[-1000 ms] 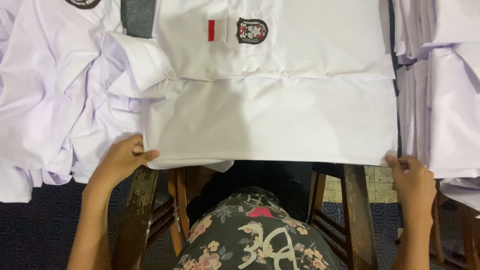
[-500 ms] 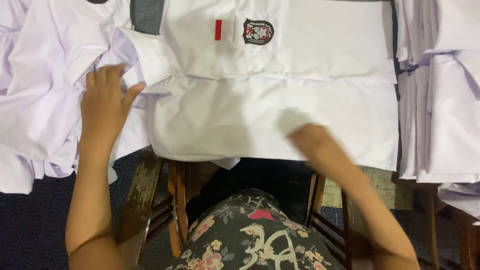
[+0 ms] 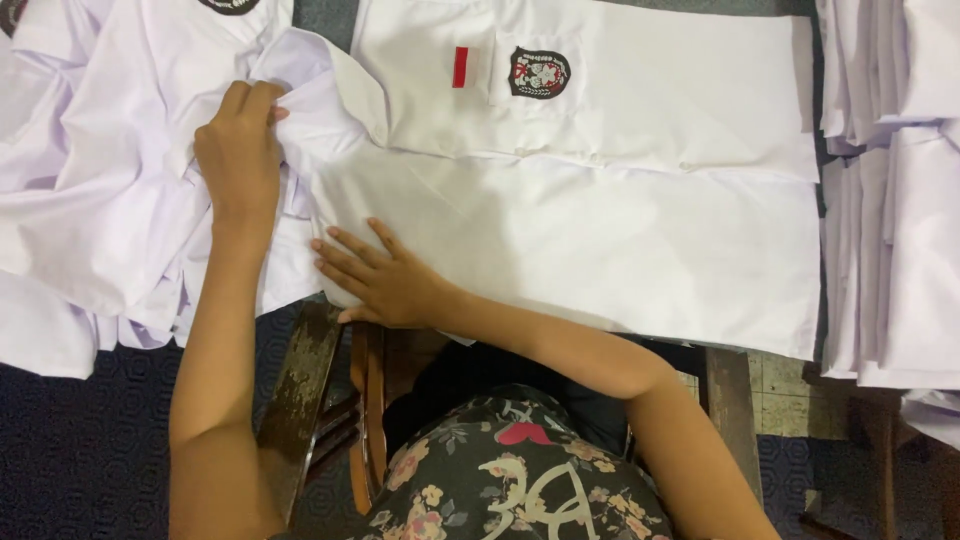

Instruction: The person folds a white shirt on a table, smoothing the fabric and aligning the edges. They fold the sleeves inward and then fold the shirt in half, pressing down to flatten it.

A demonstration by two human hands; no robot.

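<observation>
A white uniform shirt [image 3: 640, 200] lies folded flat in front of me, with a red stripe and a round dark badge [image 3: 540, 73] on its chest pocket. My left hand [image 3: 240, 150] grips the shirt's short sleeve [image 3: 320, 100] at the left side, fingers curled into the cloth. My right hand [image 3: 385, 280] has crossed over to the left and lies flat, fingers spread, on the shirt's lower left corner, pressing it down.
A loose heap of white shirts [image 3: 90, 190] lies at the left. Stacks of folded white shirts [image 3: 890, 200] stand at the right. Below the cloth show a wooden table frame [image 3: 300, 380] and dark patterned floor [image 3: 80, 450].
My left hand moved up from the shirt's lower left corner and took hold of the sleeve. My right hand left the lower right corner and crossed to the lower left corner.
</observation>
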